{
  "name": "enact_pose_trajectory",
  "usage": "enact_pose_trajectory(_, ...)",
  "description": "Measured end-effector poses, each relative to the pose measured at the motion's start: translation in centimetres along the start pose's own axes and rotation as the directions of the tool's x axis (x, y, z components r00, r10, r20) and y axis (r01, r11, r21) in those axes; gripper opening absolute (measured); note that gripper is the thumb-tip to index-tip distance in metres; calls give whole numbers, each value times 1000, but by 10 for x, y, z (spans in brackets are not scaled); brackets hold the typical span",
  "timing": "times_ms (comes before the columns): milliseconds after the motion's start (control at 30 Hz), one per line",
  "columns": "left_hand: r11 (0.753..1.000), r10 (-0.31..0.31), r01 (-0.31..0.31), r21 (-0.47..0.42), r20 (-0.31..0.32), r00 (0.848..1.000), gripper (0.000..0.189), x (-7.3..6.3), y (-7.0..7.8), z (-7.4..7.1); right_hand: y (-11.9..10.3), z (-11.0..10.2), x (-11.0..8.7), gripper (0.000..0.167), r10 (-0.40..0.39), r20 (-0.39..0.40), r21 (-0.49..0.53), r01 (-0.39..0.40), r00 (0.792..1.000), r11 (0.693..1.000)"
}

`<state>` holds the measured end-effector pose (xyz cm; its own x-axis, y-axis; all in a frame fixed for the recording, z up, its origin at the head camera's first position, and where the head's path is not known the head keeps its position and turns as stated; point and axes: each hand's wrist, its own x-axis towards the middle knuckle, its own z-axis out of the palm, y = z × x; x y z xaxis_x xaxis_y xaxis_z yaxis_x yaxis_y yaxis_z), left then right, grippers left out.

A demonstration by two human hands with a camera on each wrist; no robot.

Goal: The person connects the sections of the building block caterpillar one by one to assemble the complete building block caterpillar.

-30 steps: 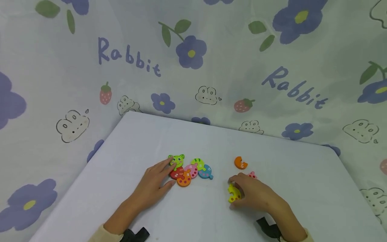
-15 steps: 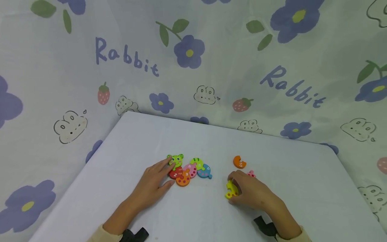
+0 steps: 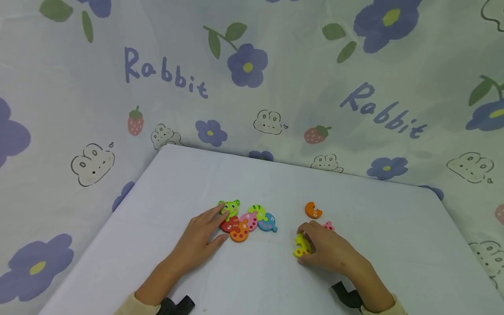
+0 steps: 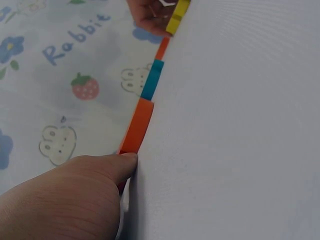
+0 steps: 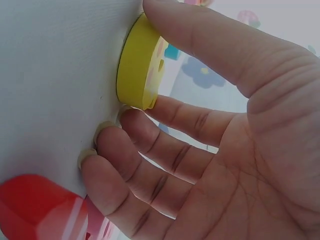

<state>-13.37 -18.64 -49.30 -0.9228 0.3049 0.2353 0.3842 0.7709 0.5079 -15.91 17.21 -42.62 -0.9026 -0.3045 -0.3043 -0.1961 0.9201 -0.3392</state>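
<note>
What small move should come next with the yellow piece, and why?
Probably the right hand should slide the yellow piece toward the blue piece marked 6. It pinches the yellow piece, whose notch faces the joined row, and the blue piece's knob sticks out free at the row's end. The left hand touches the green head at the other end.

At the upper middle of the right wrist view you have a thick, yellow, curved puzzle piece of what looks like painted wood (image 5: 137, 62), its edge smooth and satin, while the rounded, red, solid-looking piece (image 5: 42, 210) at lower left shows glossier, pale streaks. Mid-frame in your head view, the wavy, multicoloured chain of wood-like discs (image 3: 249, 223) looks smooth and painted, on a broad, white, matt tabletop (image 3: 256, 280). Behind it hangs a pale, flower-printed, softly creased cloth-like backdrop (image 3: 177, 30); your cream cloth sleeve (image 3: 135, 305) at lower left looks matt.
</note>
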Motion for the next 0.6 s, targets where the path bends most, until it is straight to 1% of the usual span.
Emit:
enact_pose_trajectory(167,1000,-2,2,9,0,1000,65,0,0,-1,-3,-1,-1,63,-11,-9,-14,11,1000,1000)
enact_pose_trajectory(367,1000,-4,4,5,1,1000,64,0,0,-2,-6,-4,-5,64,-40,-28,-9,39,999,999)
enact_pose_trajectory(600,1000,-6,6,1,11,1000,65,0,-1,0,-16,-8,-5,66,-45,-58,63,49,997,997)
